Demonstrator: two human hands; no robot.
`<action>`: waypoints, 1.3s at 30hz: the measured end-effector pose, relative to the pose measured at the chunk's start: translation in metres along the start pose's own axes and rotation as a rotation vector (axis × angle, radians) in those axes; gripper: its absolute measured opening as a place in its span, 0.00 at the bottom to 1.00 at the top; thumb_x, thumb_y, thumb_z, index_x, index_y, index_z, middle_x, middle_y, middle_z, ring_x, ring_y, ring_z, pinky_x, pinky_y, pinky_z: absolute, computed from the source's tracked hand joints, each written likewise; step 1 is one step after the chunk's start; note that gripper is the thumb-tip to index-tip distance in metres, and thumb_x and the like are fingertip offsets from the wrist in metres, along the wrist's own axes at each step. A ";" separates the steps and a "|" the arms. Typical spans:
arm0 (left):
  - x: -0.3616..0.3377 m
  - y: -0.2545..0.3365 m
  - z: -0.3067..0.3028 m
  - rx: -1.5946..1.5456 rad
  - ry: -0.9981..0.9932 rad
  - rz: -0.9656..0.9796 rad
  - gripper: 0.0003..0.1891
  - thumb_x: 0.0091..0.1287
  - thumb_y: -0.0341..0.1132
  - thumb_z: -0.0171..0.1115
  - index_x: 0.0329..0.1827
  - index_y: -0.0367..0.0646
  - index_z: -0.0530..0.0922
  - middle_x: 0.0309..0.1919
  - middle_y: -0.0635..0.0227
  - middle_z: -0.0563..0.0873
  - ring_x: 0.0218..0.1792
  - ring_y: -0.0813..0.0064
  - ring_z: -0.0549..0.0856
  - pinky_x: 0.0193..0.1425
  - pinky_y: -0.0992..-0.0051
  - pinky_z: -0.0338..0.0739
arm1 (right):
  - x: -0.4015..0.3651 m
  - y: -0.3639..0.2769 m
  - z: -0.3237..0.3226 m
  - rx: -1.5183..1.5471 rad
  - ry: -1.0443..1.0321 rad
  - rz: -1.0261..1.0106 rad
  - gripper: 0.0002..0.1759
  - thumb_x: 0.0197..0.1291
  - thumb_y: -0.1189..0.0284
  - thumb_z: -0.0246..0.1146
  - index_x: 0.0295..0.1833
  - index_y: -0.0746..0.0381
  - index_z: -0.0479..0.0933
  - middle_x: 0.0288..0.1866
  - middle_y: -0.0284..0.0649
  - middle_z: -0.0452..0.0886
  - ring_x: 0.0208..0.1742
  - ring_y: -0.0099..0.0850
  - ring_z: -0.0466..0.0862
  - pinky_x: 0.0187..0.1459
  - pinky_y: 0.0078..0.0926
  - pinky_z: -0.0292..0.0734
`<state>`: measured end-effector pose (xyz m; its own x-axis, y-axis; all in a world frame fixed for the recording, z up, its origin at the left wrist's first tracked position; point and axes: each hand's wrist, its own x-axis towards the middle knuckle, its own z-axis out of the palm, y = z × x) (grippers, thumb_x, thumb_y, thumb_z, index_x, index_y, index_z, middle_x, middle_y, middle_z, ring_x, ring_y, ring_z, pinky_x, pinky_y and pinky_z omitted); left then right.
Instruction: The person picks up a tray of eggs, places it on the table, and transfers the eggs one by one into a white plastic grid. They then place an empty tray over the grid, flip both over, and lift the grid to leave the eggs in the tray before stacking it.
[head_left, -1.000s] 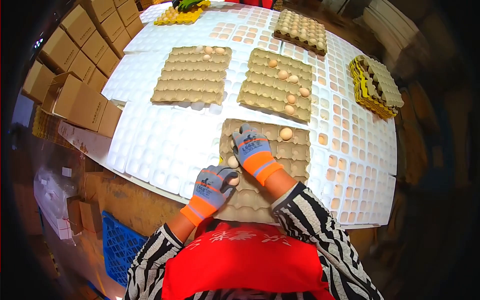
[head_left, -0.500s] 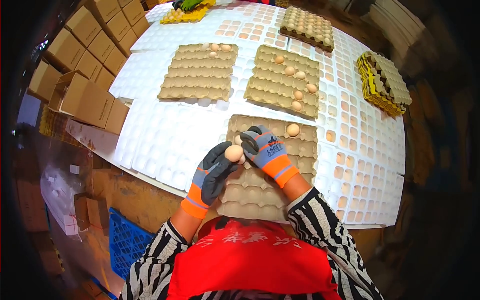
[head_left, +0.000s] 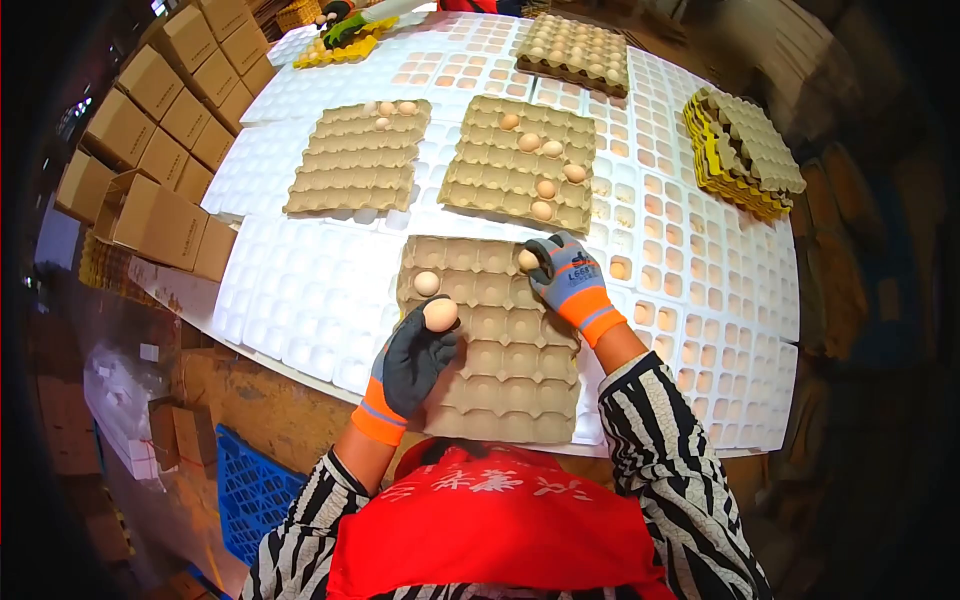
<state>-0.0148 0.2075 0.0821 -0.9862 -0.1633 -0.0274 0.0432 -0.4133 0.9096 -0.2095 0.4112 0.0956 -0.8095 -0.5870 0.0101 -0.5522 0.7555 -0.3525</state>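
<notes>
In front of me lies a grey-brown cardboard egg tray (head_left: 500, 390). My left hand (head_left: 415, 355), in a grey and orange work glove, holds a light brown egg (head_left: 440, 315) above the tray's left side. Just beyond it, another egg (head_left: 427, 284) sits in a cup. At the tray's far right corner, the gloved fingers of my right hand (head_left: 565, 275) are closed around an egg (head_left: 528, 260), partly covered by the thumb and fingers.
Farther back lie two cardboard trays, a left one (head_left: 355, 165) and a right one (head_left: 480, 165), each holding several eggs. Beyond are a full egg tray (head_left: 575, 55) and stacked trays (head_left: 745, 150). White foam trays (head_left: 300, 290) cover the table. A co-worker's green glove (head_left: 345, 28) is at the back left, near cartons (head_left: 150, 85).
My right hand has moved right, from beside my left hand to the egg at the tray's far right corner. One egg now shows uncovered on the left. My left hand still holds its egg.
</notes>
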 end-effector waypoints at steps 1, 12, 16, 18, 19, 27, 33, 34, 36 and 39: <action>0.000 -0.002 0.007 0.132 -0.020 0.061 0.22 0.73 0.23 0.53 0.70 0.37 0.67 0.54 0.62 0.80 0.48 0.73 0.82 0.53 0.74 0.81 | -0.006 0.006 -0.001 0.420 0.007 0.122 0.26 0.57 0.66 0.67 0.62 0.56 0.74 0.55 0.39 0.78 0.48 0.34 0.81 0.45 0.34 0.80; -0.005 -0.029 0.087 -0.309 -0.089 -0.343 0.22 0.76 0.36 0.50 0.71 0.41 0.67 0.51 0.62 0.82 0.47 0.73 0.83 0.52 0.73 0.80 | -0.161 0.061 -0.026 2.066 0.014 0.242 0.30 0.72 0.68 0.50 0.78 0.56 0.55 0.58 0.44 0.78 0.37 0.16 0.76 0.35 0.14 0.72; -0.010 -0.047 0.126 0.482 -0.290 0.003 0.26 0.69 0.16 0.54 0.70 0.39 0.66 0.49 0.71 0.78 0.45 0.82 0.78 0.48 0.79 0.76 | -0.219 0.096 -0.033 1.763 0.133 0.441 0.24 0.72 0.68 0.51 0.71 0.62 0.64 0.50 0.39 0.81 0.35 0.18 0.75 0.37 0.17 0.74; -0.010 -0.049 0.148 0.042 -0.180 -0.400 0.21 0.72 0.28 0.56 0.67 0.37 0.69 0.45 0.69 0.80 0.40 0.81 0.79 0.46 0.79 0.77 | -0.244 0.114 -0.032 1.592 0.178 0.584 0.22 0.71 0.69 0.54 0.67 0.65 0.67 0.44 0.39 0.81 0.33 0.19 0.77 0.35 0.19 0.76; -0.011 -0.051 0.159 -0.079 -0.090 -0.547 0.20 0.72 0.32 0.57 0.65 0.37 0.71 0.43 0.69 0.81 0.38 0.80 0.80 0.45 0.79 0.77 | -0.256 0.121 -0.028 1.501 0.218 0.660 0.21 0.70 0.69 0.56 0.65 0.66 0.68 0.42 0.39 0.81 0.33 0.20 0.78 0.34 0.21 0.77; -0.025 -0.073 0.206 0.147 -0.111 -0.456 0.21 0.73 0.40 0.57 0.64 0.38 0.74 0.45 0.66 0.84 0.39 0.78 0.82 0.45 0.77 0.78 | -0.255 0.131 0.018 0.858 0.346 0.338 0.20 0.56 0.76 0.69 0.56 0.62 0.77 0.43 0.38 0.82 0.40 0.29 0.83 0.42 0.27 0.81; -0.032 -0.095 0.209 0.522 -0.103 -0.211 0.20 0.69 0.37 0.62 0.61 0.38 0.75 0.47 0.67 0.83 0.45 0.77 0.83 0.48 0.77 0.79 | -0.245 0.125 0.036 0.632 0.439 0.148 0.20 0.59 0.76 0.64 0.58 0.60 0.77 0.51 0.45 0.80 0.52 0.46 0.79 0.54 0.40 0.76; -0.035 -0.102 0.210 0.642 -0.112 -0.091 0.20 0.68 0.37 0.64 0.61 0.39 0.75 0.46 0.67 0.83 0.45 0.76 0.83 0.48 0.78 0.79 | -0.254 0.114 0.036 0.704 0.460 0.142 0.21 0.60 0.78 0.61 0.60 0.60 0.77 0.53 0.46 0.78 0.55 0.46 0.77 0.56 0.41 0.74; -0.029 -0.108 0.213 1.284 -0.302 0.293 0.17 0.61 0.33 0.66 0.54 0.42 0.78 0.46 0.62 0.81 0.44 0.67 0.83 0.47 0.70 0.78 | -0.259 0.116 0.053 0.414 0.328 -0.036 0.25 0.58 0.79 0.59 0.63 0.59 0.76 0.55 0.46 0.78 0.58 0.45 0.75 0.58 0.41 0.72; -0.026 -0.140 0.211 1.753 -0.546 0.251 0.15 0.58 0.33 0.65 0.48 0.44 0.78 0.50 0.60 0.80 0.46 0.59 0.81 0.48 0.60 0.75 | -0.264 0.120 0.055 0.320 0.298 -0.104 0.25 0.57 0.78 0.59 0.62 0.59 0.76 0.56 0.46 0.79 0.58 0.45 0.75 0.58 0.42 0.72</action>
<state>-0.0285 0.4588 0.0425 -0.9348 0.3525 -0.0441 0.3355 0.9167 0.2168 -0.0506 0.6408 -0.0006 -0.8012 -0.5100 0.3131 -0.5818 0.5415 -0.6068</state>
